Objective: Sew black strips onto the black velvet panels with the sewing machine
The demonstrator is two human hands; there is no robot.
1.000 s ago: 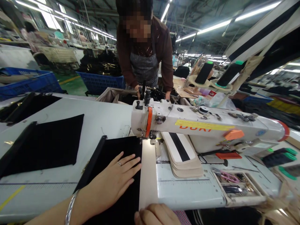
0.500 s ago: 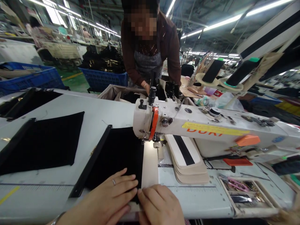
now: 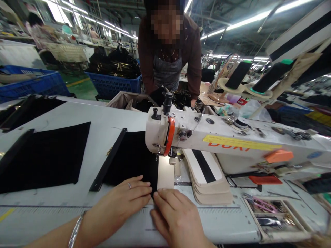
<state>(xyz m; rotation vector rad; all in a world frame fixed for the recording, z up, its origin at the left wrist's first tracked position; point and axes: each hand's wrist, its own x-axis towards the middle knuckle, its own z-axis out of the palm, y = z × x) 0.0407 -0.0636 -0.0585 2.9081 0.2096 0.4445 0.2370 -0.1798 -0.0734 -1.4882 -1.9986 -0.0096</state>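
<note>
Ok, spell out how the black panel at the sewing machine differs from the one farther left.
The machine panel has the left hand on its near edge; the left panel is untouched.
The machine head partly hides the machine panel, not the left panel.
Both are black, with a dark strip along the left side.

Long ceiling tubes (image 3: 248, 20) light the workshop before us; a warm glow falls under the sewing machine's head (image 3: 153, 135), black fabric (image 3: 131, 156) loses detail, and we see wide-angle stretching and blur toward the lower right.
</note>
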